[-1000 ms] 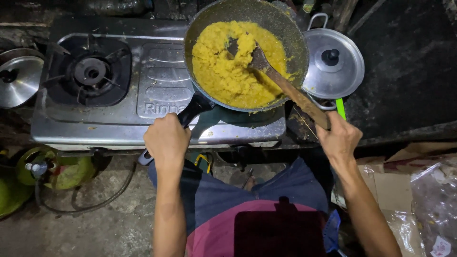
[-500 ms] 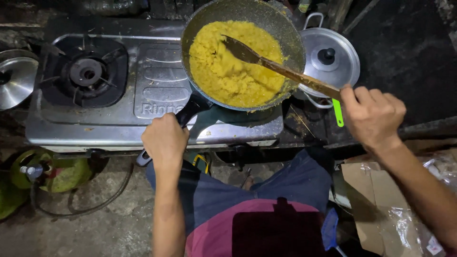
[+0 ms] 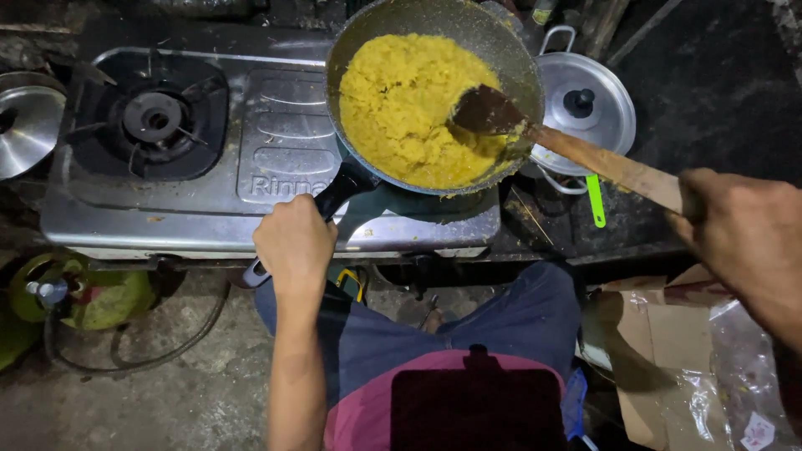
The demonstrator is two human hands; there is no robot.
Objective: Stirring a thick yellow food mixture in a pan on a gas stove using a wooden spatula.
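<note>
A dark frying pan (image 3: 510,58) full of yellow crumbly food (image 3: 401,108) sits on the right burner of a steel two-burner gas stove (image 3: 284,142). My left hand (image 3: 294,242) grips the pan's black handle (image 3: 338,190) at the stove's front edge. My right hand (image 3: 743,234) holds the end of a long wooden spatula (image 3: 585,154). Its blade rests in the food at the pan's right side.
A lidded aluminium pot (image 3: 585,104) stands right of the pan, a green stick (image 3: 595,200) beside it. Another metal lid (image 3: 25,125) lies at far left. A green gas cylinder (image 3: 92,296) and hose sit on the floor. Cardboard and plastic bags (image 3: 702,367) lie at lower right.
My right hand has swung out to the right and lower, pulling the spatula blade from the pan's middle to its right side. My left hand stays on the handle.
</note>
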